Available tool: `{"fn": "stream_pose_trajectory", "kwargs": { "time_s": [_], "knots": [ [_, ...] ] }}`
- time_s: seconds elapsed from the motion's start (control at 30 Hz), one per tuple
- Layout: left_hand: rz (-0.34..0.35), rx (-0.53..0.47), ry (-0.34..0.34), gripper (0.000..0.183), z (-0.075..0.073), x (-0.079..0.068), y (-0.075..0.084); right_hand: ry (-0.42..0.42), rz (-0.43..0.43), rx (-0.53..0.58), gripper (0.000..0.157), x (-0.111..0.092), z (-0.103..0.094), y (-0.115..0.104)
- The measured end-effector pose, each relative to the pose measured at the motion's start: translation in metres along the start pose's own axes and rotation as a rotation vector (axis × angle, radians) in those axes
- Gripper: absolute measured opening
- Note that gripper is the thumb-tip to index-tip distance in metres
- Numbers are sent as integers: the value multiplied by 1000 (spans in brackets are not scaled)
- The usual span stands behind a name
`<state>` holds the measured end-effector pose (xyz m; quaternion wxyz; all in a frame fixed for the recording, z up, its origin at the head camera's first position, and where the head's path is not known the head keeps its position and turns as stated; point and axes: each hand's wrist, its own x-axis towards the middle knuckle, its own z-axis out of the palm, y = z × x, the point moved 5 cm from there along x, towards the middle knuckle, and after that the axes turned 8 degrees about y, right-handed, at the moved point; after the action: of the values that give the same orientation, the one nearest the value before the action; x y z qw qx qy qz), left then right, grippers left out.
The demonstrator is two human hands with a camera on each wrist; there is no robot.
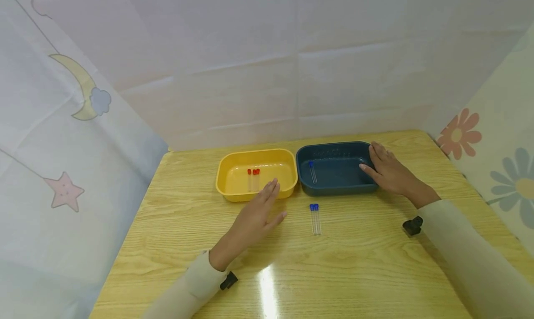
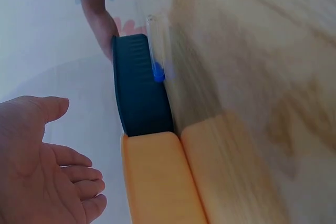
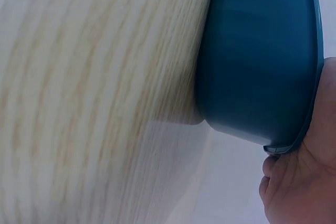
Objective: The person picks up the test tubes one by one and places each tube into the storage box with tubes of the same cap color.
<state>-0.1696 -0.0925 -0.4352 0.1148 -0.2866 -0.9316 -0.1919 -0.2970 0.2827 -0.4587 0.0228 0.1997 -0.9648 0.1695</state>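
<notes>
My left hand (image 1: 252,219) hovers with fingers extended and thumb spread, its fingertips overlapping the near rim of the yellow plastic tray (image 1: 231,198) in the head view. Nothing is in its palm in the left wrist view. Inside that tray lie three red-capped clear tubes (image 1: 254,172). At the right end of the dark blue tray (image 1: 340,189), my right hand (image 1: 390,173) holds the rim, thumb over the inside and fingers outside. One blue-capped tube (image 1: 313,172) lies in the blue tray. Two more blue-capped tubes (image 1: 315,219) lie side by side on the table before it.
Both trays stand side by side, ends together, toward the back of the wooden table (image 1: 354,272). A pale cloth backdrop (image 1: 233,92) rises behind it, with patterned cloth at both sides. Black wrist devices (image 1: 412,226) sit at both sleeves.
</notes>
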Motion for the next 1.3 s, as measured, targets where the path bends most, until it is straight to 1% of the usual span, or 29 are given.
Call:
{"fn": "stream_pose_trajectory", "kwargs": {
  "time_s": [0.23,0.3,0.5,0.67,0.83,1.03,1.3],
  "knots": [
    [4,-42,-52,79,12,3,10,-11,3,-10,85,0,1,2],
    [20,-33,-55,80,15,4,14,-13,3,-10,85,0,1,2],
    [83,-1,-31,80,17,8,26,-16,3,-4,85,0,1,1],
    [105,-29,-15,80,16,11,33,-17,5,-3,85,0,0,1],
    [103,-41,-39,83,22,11,37,-15,3,-7,85,1,0,2],
    [104,-6,-57,82,30,16,40,-12,3,-1,85,1,-1,2],
    [75,-5,-97,86,39,24,38,-9,1,3,85,1,0,2]
  ]
}}
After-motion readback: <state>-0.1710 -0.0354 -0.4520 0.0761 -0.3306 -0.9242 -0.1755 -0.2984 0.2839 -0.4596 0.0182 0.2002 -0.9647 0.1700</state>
